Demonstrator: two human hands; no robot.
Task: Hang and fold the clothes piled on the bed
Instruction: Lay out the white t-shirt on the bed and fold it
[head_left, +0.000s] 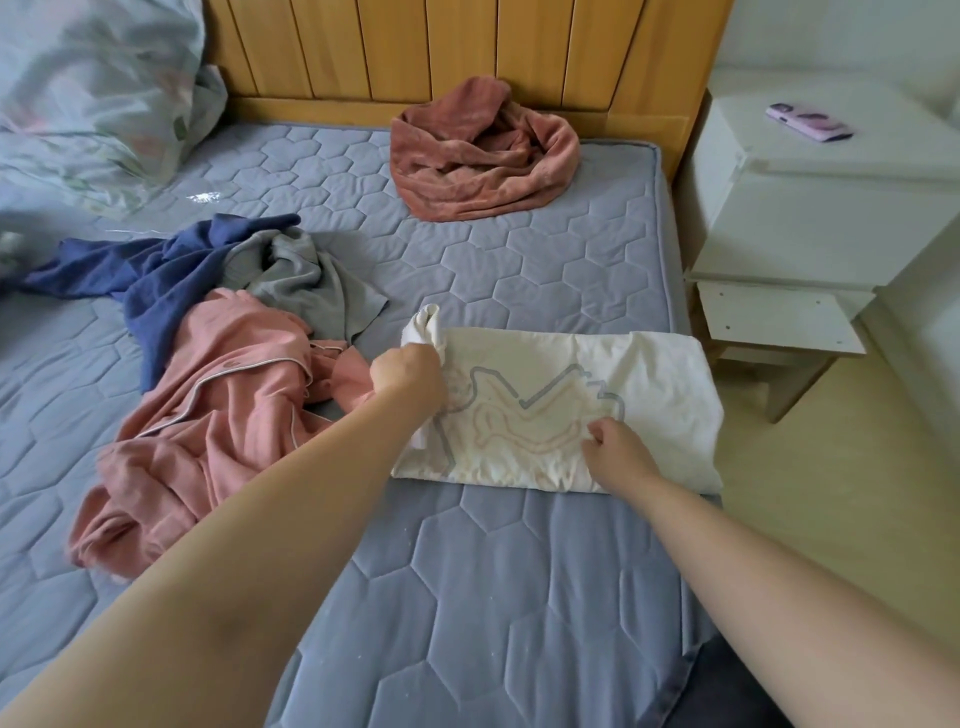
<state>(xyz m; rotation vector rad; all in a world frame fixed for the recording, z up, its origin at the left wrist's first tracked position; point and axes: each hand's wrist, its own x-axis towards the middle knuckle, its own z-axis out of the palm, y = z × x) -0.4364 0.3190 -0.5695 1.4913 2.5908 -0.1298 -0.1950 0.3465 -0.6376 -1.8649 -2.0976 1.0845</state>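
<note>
A bedroom is being shown: a grey quilted mattress (493, 597) is lying against a wooden headboard (467, 52), with a white bedside cabinet (810, 208) standing off its right edge and a phone (809, 122) resting on top. A cream printed garment (649, 384) is being folded near the right edge of the mattress, its far end reaching that edge; it is lying flat as a partly folded strip, with its long axis running across the bed from the middle toward the right edge. The left hand (408, 376) is being closed round a bunched end of the cloth at the strip's left end, which is being lifted slightly, while the right hand (615, 449) is being used to pinch the near hem. Still unfolded, a pink pyjama garment (218, 415), a blue garment (156, 280) and a grey garment (306, 280) are lying heaped together toward the left side, well apart from a rust-coloured towel (483, 156) bundled near the headboard; a floral quilt (88, 88) is piled in the far left corner. As a judgement, the fold could be skewed if the bunched end is being drawn over unevenly, and the strip's right end could be slipping off the mattress edge if it is pulled that way.
</note>
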